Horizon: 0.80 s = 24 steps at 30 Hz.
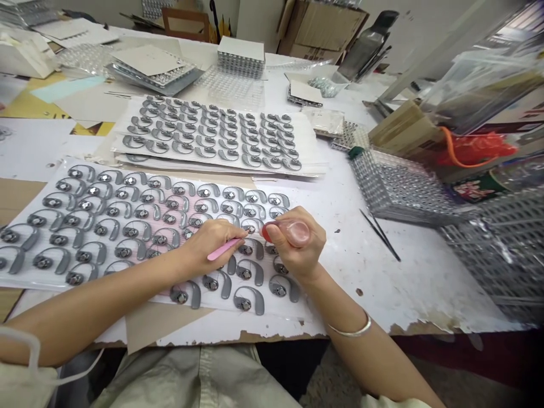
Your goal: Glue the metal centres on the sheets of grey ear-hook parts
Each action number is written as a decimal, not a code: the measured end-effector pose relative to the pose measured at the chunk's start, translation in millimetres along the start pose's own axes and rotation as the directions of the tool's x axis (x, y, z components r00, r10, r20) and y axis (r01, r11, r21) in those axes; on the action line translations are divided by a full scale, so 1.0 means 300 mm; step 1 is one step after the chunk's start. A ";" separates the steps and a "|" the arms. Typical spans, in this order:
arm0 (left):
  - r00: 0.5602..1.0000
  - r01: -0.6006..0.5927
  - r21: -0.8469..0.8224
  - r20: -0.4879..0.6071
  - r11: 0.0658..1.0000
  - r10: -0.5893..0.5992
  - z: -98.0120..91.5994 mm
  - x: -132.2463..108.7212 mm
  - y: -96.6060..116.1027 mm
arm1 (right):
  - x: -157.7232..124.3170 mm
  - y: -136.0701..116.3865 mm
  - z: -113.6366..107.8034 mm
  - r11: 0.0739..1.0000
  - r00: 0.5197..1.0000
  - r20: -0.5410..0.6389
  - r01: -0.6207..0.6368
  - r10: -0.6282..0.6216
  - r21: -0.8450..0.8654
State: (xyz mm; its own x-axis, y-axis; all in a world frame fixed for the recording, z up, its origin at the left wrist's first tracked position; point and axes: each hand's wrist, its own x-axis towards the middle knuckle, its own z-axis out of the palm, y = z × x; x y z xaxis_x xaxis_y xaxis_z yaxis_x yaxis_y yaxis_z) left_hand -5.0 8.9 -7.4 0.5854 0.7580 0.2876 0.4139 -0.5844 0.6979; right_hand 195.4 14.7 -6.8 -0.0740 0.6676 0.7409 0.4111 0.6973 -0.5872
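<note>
Left hand (pixel 208 243) has pink tweezers (pixel 223 249) pinched between thumb and fingers, tips aimed away from the body and to the right. Right hand (pixel 308 249) is wrapped around a small clear bottle (pixel 298 231) with a red cap, nozzle end pointing left toward the tweezer tips. Both tool tips meet close together over one of the grey hook-shaped pieces (pixel 250 271) toward the right side of the near tray; can't tell whether either tip touches it.

The near tray (pixel 267 272) lies flat on the white-covered table (pixel 340 272), directly under both hands. It carries rows of the hooks, each with a round, shiny faceted end. Left forearm crosses over the tray and hides some of them. Silver bangle (pixel 357 328) on right forearm.

Just behind: a second stack of white sheets (pixel 312 164), its top one with rows of similar grey hooks. Right of the tray, dark tweezers (pixel 393 250) lie on the table. Farther right, stacked trays (pixel 399 181) of small shiny pieces, with an orange-red plastic bag (pixel 480 148) behind. Back edge: dark grey bottle (pixel 368 42) beside a cardboard box (pixel 323 28).
</note>
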 end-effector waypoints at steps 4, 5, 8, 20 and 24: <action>1.000 -0.004 -0.002 0.002 1.000 0.004 -0.002 -0.003 0.002 | -0.001 -0.003 0.002 1.000 1.000 0.000 -0.016 0.016 0.012; 1.000 -0.002 -0.002 0.005 1.000 0.002 -0.002 -0.003 0.002 | -0.001 -0.003 0.003 1.000 1.000 0.001 -0.020 0.020 0.011; 1.000 0.005 -0.005 0.015 1.000 -0.005 -0.001 -0.001 0.001 | -0.002 -0.005 0.004 1.000 1.000 -0.004 -0.025 0.025 0.008; 1.000 0.008 -0.017 0.007 1.000 -0.008 -0.001 -0.002 0.000 | 0.001 -0.003 -0.005 0.999 0.999 -0.015 -0.035 0.035 -0.011; 1.000 -0.005 -0.025 -0.004 1.000 0.005 -0.001 0.000 -0.002 | -0.002 -0.001 -0.001 0.999 0.999 -0.028 -0.029 0.030 0.014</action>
State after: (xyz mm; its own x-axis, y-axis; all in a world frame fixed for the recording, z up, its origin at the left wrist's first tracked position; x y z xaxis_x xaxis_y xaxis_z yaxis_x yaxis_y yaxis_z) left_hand -5.6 9.2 -7.6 0.5847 0.7561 0.2938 0.3936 -0.5812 0.7122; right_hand 195.6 14.0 -6.9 -0.0358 0.6803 0.7320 0.4002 0.6810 -0.6133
